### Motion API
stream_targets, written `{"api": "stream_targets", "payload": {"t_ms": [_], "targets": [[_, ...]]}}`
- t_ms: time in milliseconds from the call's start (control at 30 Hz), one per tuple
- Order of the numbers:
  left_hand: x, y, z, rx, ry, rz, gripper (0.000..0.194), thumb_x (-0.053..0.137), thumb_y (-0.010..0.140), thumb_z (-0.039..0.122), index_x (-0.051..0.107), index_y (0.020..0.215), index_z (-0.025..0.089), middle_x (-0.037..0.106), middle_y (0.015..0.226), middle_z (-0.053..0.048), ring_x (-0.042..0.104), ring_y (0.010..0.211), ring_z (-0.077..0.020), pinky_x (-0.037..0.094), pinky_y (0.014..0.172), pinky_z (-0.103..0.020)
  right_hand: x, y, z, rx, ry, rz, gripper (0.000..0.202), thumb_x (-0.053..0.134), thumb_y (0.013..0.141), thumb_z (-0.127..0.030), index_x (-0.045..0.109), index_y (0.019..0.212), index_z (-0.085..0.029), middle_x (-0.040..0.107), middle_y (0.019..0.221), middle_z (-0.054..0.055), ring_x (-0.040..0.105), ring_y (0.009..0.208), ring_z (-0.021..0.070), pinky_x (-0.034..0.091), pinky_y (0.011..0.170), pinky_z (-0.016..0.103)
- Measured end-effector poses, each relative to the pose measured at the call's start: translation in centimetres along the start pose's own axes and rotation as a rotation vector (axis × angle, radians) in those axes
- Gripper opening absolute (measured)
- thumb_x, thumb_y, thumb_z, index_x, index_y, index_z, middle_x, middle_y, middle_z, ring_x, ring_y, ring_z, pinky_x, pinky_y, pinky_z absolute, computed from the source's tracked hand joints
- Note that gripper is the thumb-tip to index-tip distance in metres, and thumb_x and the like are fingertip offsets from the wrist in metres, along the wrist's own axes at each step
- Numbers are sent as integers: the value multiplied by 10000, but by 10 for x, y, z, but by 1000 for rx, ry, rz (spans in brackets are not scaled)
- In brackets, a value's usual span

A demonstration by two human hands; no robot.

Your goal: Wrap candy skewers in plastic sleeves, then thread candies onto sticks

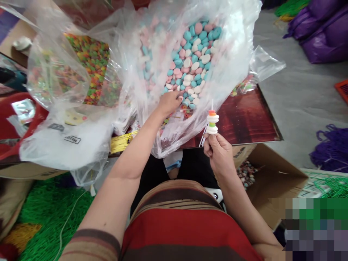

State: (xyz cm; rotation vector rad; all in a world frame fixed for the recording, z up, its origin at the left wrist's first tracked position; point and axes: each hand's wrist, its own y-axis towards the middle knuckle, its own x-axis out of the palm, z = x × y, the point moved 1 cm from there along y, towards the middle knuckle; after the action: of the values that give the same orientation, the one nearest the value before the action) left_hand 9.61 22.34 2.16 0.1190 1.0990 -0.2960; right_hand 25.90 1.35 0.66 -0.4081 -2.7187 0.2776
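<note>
My right hand [219,152] pinches the lower end of an upright candy stick [212,123]. White discs, a green piece and orange-red pieces are threaded on it, and its thin white tip stands bare above them. To the left, my left hand [170,103] reaches into a large clear plastic bag [236,47] with its fingers curled together at the near edge of the candies. Pink, blue and white button-shaped candies [190,69] fill that bag. Something small and pale shows at the left fingertips; I cannot make out exactly what.
A bag of small orange, green and yellow rings [94,65] lies at the left. Yellow ties [119,143] and white sticks [203,137] lie by the edge of the dark red table [247,116]. A cardboard box [274,181] with wrapped pieces stands below right; a red basin [35,127] sits left.
</note>
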Motion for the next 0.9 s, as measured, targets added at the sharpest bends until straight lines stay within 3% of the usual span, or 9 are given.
{"api": "stream_targets", "payload": {"t_ms": [200, 400, 467, 533, 667, 767, 900], "targets": [[19, 14, 2, 85, 152, -6, 375, 520, 922, 206, 777, 1195, 193, 798, 1128, -135, 705, 1086, -309, 508, 942, -401, 0, -1, 1, 0, -6, 6, 445, 804, 811, -617, 682, 842, -191, 458, 529, -76, 302, 451, 55, 198, 424, 218], [8, 1, 3, 9, 21, 75, 252, 556, 892, 171, 781, 1002, 198, 792, 991, -111, 700, 995, -282, 502, 907, -383, 2, 7, -2, -1, 32, 4, 439, 862, 742, -590, 722, 847, -187, 438, 549, -82, 262, 438, 41, 161, 409, 224], [-1, -12, 2, -61, -169, 152, 174, 579, 878, 194, 748, 919, 197, 768, 910, -69, 678, 905, -235, 502, 878, -359, 5, 13, -8, 9, 73, 16, 437, 908, 686, -556, 725, 814, -181, 378, 525, -102, 214, 431, 31, 133, 407, 226], [-9, -32, 3, -135, -502, 180, 101, 608, 860, 230, 705, 868, 203, 710, 798, -16, 635, 779, -176, 499, 803, -317, 10, 20, -15, 8, 102, 28, 423, 950, 632, -503, 701, 749, -183, 314, 502, -120, 181, 428, 25, 122, 405, 229], [-15, -81, 21, -132, -1235, -18, 112, 679, 806, 317, 664, 794, 206, 597, 665, 25, 537, 609, -104, 442, 637, -258, 27, 36, -25, -37, 92, 10, 380, 954, 617, -449, 704, 747, -195, 341, 509, -115, 186, 434, 27, 146, 405, 235], [-11, -110, 35, -171, -1470, -173, 158, 768, 716, 311, 684, 779, 195, 588, 627, 28, 520, 567, -90, 415, 577, -253, 38, 41, -24, -64, 41, -71, 370, 909, 678, -463, 782, 912, -206, 418, 546, -95, 207, 450, 33, 157, 416, 232], [-4, -126, 38, -198, -1583, -241, 154, 800, 689, 268, 692, 753, 179, 593, 606, 23, 522, 555, -84, 407, 552, -246, 44, 40, -18, -64, -49, -200, 395, 884, 710, -520, 812, 945, -210, 463, 553, -70, 283, 474, 52, 206, 426, 221]]}}
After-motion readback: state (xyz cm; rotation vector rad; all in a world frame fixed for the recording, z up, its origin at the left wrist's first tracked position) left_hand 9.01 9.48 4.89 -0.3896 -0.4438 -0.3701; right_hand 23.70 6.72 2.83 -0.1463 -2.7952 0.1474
